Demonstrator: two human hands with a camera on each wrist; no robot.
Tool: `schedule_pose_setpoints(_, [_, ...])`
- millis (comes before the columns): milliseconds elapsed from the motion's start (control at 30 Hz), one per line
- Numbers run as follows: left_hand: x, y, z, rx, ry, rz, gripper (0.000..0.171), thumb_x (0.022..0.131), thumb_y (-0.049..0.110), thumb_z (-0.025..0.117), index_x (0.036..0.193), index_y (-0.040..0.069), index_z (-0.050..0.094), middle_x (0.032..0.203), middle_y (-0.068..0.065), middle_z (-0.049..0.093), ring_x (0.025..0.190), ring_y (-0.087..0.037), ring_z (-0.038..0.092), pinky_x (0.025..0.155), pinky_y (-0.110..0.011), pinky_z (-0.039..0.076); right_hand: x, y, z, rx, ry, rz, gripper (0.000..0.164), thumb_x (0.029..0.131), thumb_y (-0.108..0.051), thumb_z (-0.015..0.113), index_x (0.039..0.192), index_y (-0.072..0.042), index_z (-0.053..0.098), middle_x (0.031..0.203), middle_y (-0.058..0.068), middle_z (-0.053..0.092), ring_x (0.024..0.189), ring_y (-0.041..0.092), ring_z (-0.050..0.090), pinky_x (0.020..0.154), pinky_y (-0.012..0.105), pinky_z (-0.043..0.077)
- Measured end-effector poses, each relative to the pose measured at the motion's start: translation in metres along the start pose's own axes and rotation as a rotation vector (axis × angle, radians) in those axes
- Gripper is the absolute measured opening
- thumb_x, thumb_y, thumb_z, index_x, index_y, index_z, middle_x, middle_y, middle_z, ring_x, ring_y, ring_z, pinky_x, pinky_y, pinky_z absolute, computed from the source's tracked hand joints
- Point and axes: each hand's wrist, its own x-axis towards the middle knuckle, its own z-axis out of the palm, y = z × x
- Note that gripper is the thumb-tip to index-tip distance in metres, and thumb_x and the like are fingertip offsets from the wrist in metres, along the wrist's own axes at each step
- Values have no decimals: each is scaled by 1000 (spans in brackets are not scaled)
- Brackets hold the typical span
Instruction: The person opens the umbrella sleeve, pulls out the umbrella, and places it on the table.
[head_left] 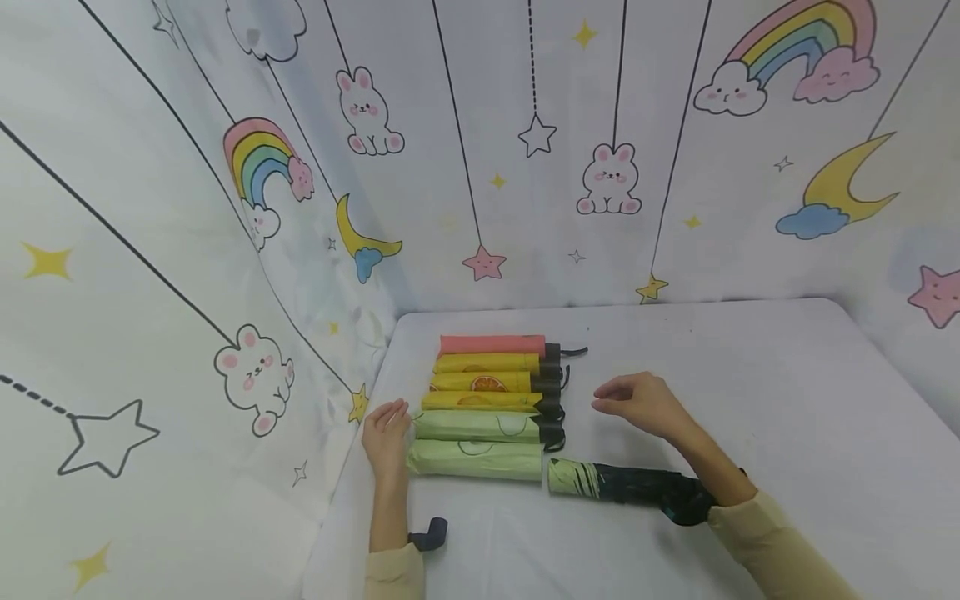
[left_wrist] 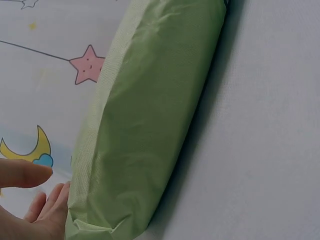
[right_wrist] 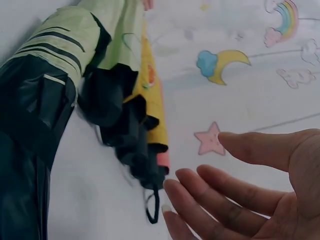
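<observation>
Folded umbrellas in fabric sleeves lie side by side in a row: one pink (head_left: 491, 345), three yellow (head_left: 480, 382) and two light green (head_left: 474, 461). Their black handles (right_wrist: 132, 135) with strap loops mostly point right. Right of the nearest green umbrella lies a dark umbrella (head_left: 637, 485) with a striped light-green end. My left hand (head_left: 386, 437) is at the left ends of the green umbrellas, its fingers loosely extended; in the left wrist view the near green one fills the middle. My right hand (head_left: 647, 404) hovers right of the handles, fingers relaxed and gripping nothing.
A white cloth covers the table (head_left: 795, 400). Behind and to the left hang white curtains (head_left: 540, 242) printed with rabbits, stars and rainbows. A dark wrist-worn device (head_left: 431, 535) juts out from the left wrist. The right forearm overlaps the dark umbrella's right end.
</observation>
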Motion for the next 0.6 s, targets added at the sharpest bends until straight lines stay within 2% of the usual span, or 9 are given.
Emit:
schedule_pose_setpoints(333, [1,-1,8,-6,18,-26,46,99,-8,60,143,-9,44,142,-26,58,134,-35,58,105,-26,54,26,-4,27,-37,-79,-59,24,91,-28,81,105,-9,81,98,0,77,90,18,69,78,42,60])
schedule_pose_setpoints(600, [4,-3,13,37,41,-29,44,98,-9,61,140,-8,47,139,-26,61,132,-35,61,105,-31,54,39,-2,48,-33,-173,-73,27,88,-27,84,104,-5,81,93,-1,77,86,15,68,74,37,60])
